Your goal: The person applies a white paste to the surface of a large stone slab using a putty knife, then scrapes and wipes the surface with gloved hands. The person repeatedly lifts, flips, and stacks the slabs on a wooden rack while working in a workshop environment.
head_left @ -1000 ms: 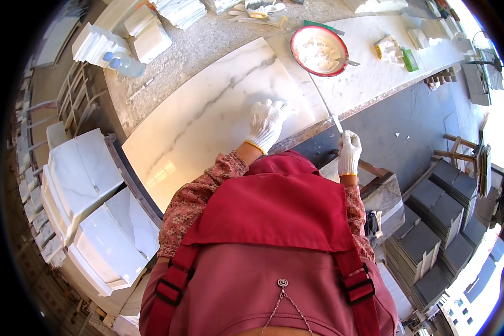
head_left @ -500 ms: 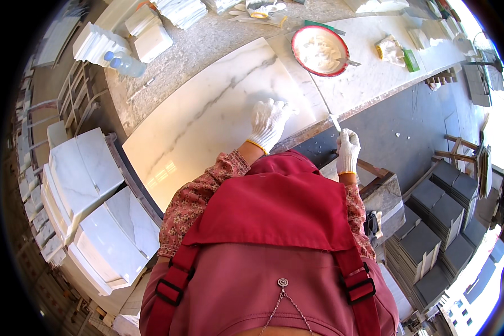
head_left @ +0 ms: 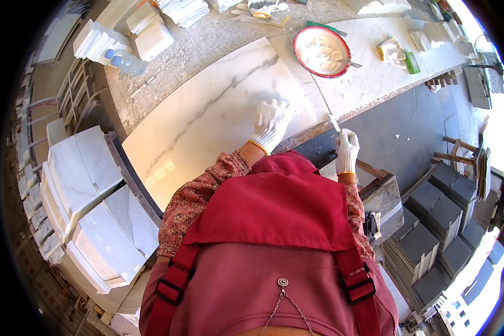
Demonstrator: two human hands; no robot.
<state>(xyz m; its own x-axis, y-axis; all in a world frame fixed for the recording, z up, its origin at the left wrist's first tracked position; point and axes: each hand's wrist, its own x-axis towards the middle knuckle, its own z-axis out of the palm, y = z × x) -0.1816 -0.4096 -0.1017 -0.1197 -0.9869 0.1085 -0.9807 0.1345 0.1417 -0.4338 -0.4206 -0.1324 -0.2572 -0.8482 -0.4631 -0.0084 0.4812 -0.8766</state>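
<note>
Holding blade (head_left: 334,122) — near marble slab (head_left: 207,112)

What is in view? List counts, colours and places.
bench: 1, grey, across upper middle
slabs: at least 2, white, on bench
bowl: 1, red-rimmed, upper middle
paste: 1 heap, white, in bowl
bottle: 1, clear, blue-capped, upper left
loose gloves: several, white, on bench
white tiles: many, white, left and top
grey tiles: many, grey, lower right
blade: 1, pale, near bench edge
garment: 1, red, lower middle
sleeves: 2, floral red, beside garment
left hand: 1, white-gloved, over one slab
right hand: 1, white-gloved, holding blade
</note>
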